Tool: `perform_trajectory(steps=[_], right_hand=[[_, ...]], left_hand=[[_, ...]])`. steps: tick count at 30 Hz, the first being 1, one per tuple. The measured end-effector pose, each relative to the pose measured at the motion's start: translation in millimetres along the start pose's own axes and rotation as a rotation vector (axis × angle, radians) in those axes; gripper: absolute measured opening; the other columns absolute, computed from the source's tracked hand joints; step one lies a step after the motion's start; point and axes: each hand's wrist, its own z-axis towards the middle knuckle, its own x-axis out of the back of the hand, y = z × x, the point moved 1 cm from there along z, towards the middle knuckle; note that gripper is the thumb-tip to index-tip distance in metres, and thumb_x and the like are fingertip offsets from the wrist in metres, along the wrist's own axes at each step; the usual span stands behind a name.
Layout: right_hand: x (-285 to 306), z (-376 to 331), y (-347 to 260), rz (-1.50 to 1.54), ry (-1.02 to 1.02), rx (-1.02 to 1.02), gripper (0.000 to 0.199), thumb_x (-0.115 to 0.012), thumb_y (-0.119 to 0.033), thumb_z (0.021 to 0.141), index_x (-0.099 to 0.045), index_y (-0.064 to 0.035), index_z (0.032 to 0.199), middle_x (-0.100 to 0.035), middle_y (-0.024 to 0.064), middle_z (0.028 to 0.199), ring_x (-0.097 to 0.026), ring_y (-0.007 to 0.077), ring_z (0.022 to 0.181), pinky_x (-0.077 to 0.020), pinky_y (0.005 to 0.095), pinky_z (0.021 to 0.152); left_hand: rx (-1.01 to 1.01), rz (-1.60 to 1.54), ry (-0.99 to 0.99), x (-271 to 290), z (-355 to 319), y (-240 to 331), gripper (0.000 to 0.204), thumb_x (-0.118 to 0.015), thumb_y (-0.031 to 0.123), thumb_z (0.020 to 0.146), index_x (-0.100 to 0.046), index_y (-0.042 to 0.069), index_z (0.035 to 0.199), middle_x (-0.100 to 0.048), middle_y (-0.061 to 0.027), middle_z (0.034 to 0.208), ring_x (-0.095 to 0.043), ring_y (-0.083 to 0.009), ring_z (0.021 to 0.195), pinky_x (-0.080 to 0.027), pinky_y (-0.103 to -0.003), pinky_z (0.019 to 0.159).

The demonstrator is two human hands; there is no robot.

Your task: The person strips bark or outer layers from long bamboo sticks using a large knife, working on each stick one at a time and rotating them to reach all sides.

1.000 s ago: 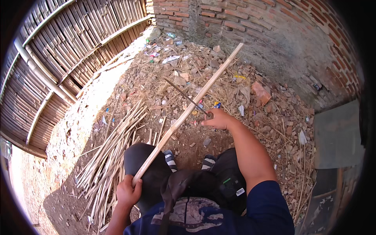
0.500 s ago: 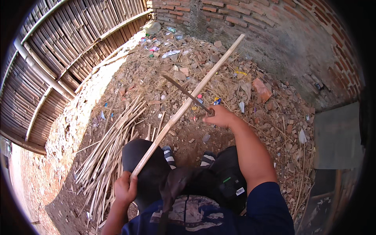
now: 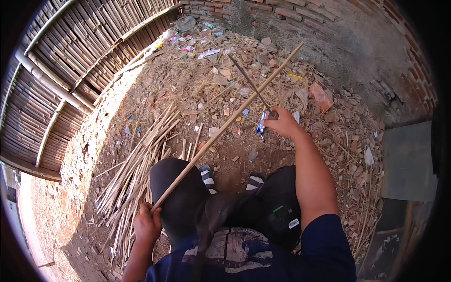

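A long pale bamboo strip [image 3: 226,126] slants from lower left to upper right across my left knee. My left hand [image 3: 146,223] is closed around its near end. In my right hand [image 3: 284,123] is a long-bladed knife [image 3: 245,75], gripped by its dark round handle. The blade points up and to the left and crosses the strip in its farther half. Whether the edge bites into the strip cannot be seen. On the ground left of my knee lies a loose pile of cut bamboo strips [image 3: 134,171].
Rubble, dry straw and bits of litter cover the ground ahead. A brick wall [image 3: 338,56] closes off the far and right sides, and a bamboo slat fence [image 3: 103,42] the left. A grey panel [image 3: 408,160] stands at the right. My striped footwear [image 3: 206,177] shows between my knees.
The knife has moved up along the strip, away from my left hand. The strip shows a narrower side now. My left hand keeps its hold, and the view has shifted slightly.
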Motion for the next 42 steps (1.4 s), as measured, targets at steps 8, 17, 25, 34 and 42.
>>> perform_trajectory(steps=[8, 17, 25, 34, 42], right_hand=[[-25, -13, -38, -0.409, -0.318, 0.2, 0.05, -0.077, -0.041, 0.076, -0.07, -0.003, 0.108, -0.069, 0.018, 0.093, -0.068, 0.0337, 0.09, -0.0518, 0.0431, 0.078], [-30, -22, -50, -0.414, -0.358, 0.184, 0.046, -0.076, -0.036, 0.074, -0.071, -0.0046, 0.107, -0.07, 0.0197, 0.089, -0.069, 0.0352, 0.088, -0.0528, 0.0452, 0.078], [-39, -21, -44, -0.435, -0.349, 0.246, 0.043, -0.076, -0.035, 0.075, -0.071, -0.0043, 0.103, -0.07, 0.0172, 0.085, -0.068, 0.0344, 0.082, -0.0525, 0.0435, 0.075], [-36, -21, -44, -0.389, -0.374, 0.174, 0.052, -0.077, -0.042, 0.076, -0.07, -0.0008, 0.108, -0.069, 0.0166, 0.089, -0.066, 0.0314, 0.082, -0.0519, 0.0414, 0.076], [-7, 1, -12, -0.167, -0.317, -0.089, 0.064, -0.079, -0.041, 0.075, -0.064, 0.0027, 0.119, -0.07, 0.0168, 0.091, -0.068, 0.0312, 0.085, -0.0521, 0.0413, 0.077]], left_hand=[[0.114, -0.031, -0.198, 8, -8, 3, 0.023, -0.059, 0.024, 0.099, -0.057, 0.002, 0.104, -0.064, -0.023, 0.087, -0.063, -0.0441, 0.081, -0.048, -0.052, 0.071], [0.118, 0.056, -0.339, 17, -1, 1, 0.026, -0.053, 0.026, 0.101, -0.058, 0.0, 0.101, -0.063, -0.0275, 0.089, -0.061, -0.0494, 0.083, -0.047, -0.057, 0.072], [0.042, 0.079, -0.305, 14, 0, -11, 0.025, -0.056, 0.026, 0.099, -0.058, 0.001, 0.103, -0.064, -0.0255, 0.087, -0.062, -0.0482, 0.079, -0.048, -0.056, 0.067], [-0.001, -0.125, -0.239, 6, -4, -24, 0.029, -0.055, 0.028, 0.099, -0.059, 0.0, 0.097, -0.063, -0.0238, 0.08, -0.061, -0.0456, 0.075, -0.047, -0.052, 0.066], [-0.016, -0.055, -0.291, 10, 4, -21, 0.029, -0.052, 0.029, 0.101, -0.055, 0.002, 0.093, -0.061, -0.0249, 0.076, -0.06, -0.0484, 0.072, -0.045, -0.056, 0.063]])
